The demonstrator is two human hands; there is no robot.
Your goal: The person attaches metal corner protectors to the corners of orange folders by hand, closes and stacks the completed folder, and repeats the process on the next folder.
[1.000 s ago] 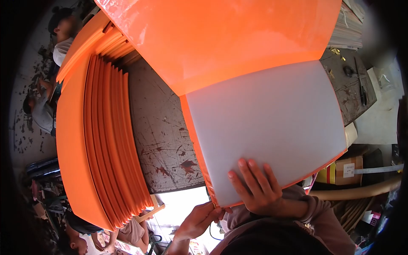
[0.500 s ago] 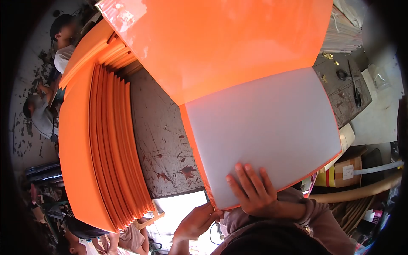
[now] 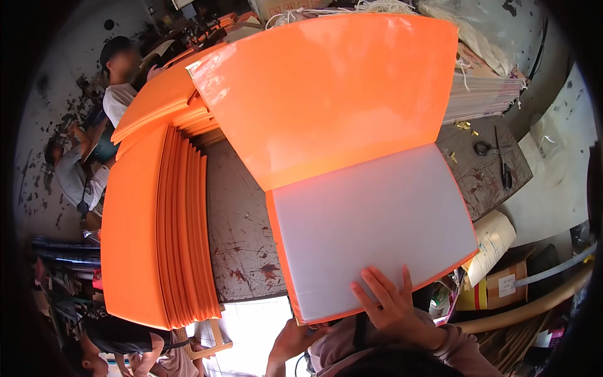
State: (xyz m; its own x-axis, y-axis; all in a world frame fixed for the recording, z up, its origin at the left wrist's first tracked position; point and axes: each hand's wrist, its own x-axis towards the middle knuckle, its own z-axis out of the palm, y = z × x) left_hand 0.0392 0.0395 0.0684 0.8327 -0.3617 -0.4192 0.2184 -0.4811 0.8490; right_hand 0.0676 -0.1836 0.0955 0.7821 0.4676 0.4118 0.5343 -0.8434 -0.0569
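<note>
Fingers (image 3: 380,287) fanned wide, your right hand (image 3: 397,312) rests flat on the pale inner panel (image 3: 370,220) of the orange folder (image 3: 339,94), loose and clasping nothing. Over at the near left corner, your left hand (image 3: 293,339) is right up against the edge, fingers curled and half hidden beneath; whether they pinch that corner, I cannot tell. And look at the folder: it lies wide open right before you, near edge out past the tabletop toward your body, orange flap opening away to the far side, glossy with light.

Near left of you, there's a person in a dark top (image 3: 119,330) beside a wooden frame (image 3: 218,342); near right, a cardboard box (image 3: 502,288) and a long tan tube (image 3: 534,301). Farther up on your left, a thick orange stack (image 3: 135,226) stands well apart from your folder, a strip of scratched grey table (image 3: 240,220) showing between them. Across to the right, a black-handled tool (image 3: 506,178) lies near some gold scraps (image 3: 463,125). Beyond those, far right, sits a bundle of pale sheets (image 3: 483,102). Far left, two more: a person in a white top (image 3: 118,100) and a person in grey (image 3: 70,169).
</note>
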